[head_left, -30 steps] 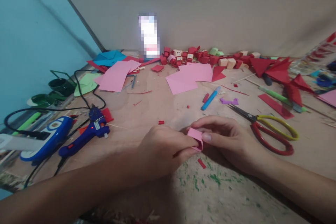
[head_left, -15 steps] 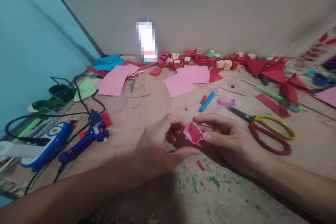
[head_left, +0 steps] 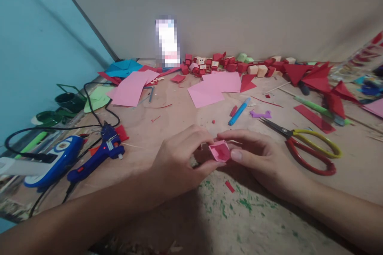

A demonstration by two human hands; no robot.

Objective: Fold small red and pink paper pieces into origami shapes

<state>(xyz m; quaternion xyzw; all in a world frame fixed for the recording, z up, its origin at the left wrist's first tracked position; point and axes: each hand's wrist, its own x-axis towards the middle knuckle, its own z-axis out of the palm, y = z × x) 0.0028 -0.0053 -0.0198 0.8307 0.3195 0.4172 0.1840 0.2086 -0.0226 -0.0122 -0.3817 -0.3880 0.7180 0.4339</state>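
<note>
A small pink paper box (head_left: pixel 220 152), its hollow side facing me, is held between both hands above the table. My left hand (head_left: pixel 182 159) grips it from the left, thumb along its lower edge and fingers curled behind. From the right, my right hand (head_left: pixel 257 153) pinches the box's side between thumb and fingers. Its far faces are hidden by the fingers. Just right of my right hand lie scissors (head_left: pixel 308 143) with one yellow and one red handle. Beyond the hands rest a blue pen (head_left: pixel 239 111) and a purple paper strip (head_left: pixel 260 114).
At left a blue glue gun (head_left: pixel 109 147) lies beside a blue-and-white power strip (head_left: pixel 56 163) with black cables. Pink paper sheets (head_left: pixel 214 87) are spread farther back. Against the wall stand a lit phone (head_left: pixel 167 44) and several little paper cubes (head_left: pixel 230 63). Green scraps (head_left: pixel 245 203) litter the front.
The pink paper box has tilted, and my left thumb and fingers have closed in on it. My right hand keeps its pinch. The whole view has shifted slightly.
</note>
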